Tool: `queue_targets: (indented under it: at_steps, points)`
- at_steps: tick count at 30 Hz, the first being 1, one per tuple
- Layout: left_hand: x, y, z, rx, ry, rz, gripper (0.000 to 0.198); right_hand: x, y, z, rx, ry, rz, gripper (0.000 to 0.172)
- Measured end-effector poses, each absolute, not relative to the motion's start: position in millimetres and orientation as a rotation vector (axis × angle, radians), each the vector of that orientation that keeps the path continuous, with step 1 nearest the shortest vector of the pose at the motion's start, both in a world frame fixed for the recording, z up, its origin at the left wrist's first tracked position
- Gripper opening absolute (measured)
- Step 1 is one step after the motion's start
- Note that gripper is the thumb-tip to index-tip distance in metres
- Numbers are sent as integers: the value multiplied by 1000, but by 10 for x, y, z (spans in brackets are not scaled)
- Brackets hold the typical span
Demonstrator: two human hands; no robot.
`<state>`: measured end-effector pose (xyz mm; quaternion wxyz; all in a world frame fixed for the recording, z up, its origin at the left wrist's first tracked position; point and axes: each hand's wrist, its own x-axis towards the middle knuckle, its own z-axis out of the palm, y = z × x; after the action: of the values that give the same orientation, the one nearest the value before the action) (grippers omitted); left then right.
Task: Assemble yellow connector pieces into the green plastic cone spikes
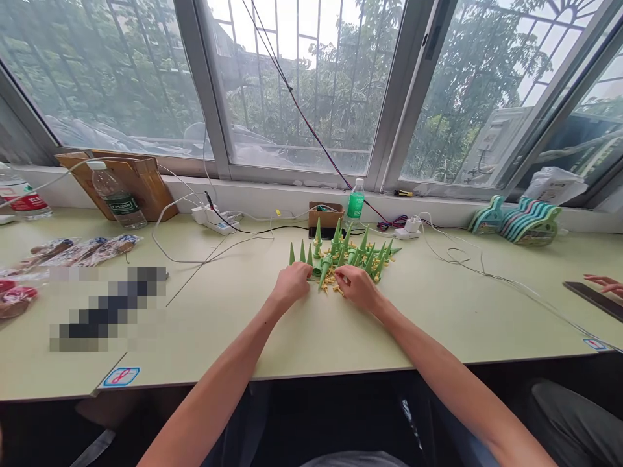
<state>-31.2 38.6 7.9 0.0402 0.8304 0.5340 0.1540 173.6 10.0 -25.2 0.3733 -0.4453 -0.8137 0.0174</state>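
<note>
A cluster of green plastic cones (364,250) stands and lies in the middle of the table, with small yellow pieces (335,287) scattered among them. At the left end of the cluster, my left hand (293,283) is closed with its fingers curled beside a few upright cones; whatever lies in the fingertips is hidden. My right hand (357,285) pinches at the front of the cluster, close to the small yellow pieces. What is between its thumb and fingers is too small to make out.
Behind the cones stand a small cardboard box (325,211) and a green-labelled bottle (355,200). White cables (457,256) and power strips (219,219) run along the back. Green hanger-like items (528,220) stand at right, near another person's hand (606,283) on a dark tablet (594,299). Bagged items (92,251) lie at left.
</note>
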Motion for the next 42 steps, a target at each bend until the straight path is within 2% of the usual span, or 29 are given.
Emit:
queue_targets:
  at_steps: [5, 15, 24, 42]
  points:
    - [-277, 405, 84, 2524, 1706, 582, 18, 1707, 92, -270, -1160, -2112, 42, 17]
    - [-199, 349, 144, 2322, 1496, 1118, 25, 1608, 69, -278, -1169, -2210, -51, 14]
    - [-157, 339, 131, 2262, 1436, 1115, 31, 1571, 100, -323, -1154, -2234, -85, 13]
    - [-106, 329, 95, 2212, 1377, 1101, 30, 1508, 104, -355, -1247, -2205, -102, 13]
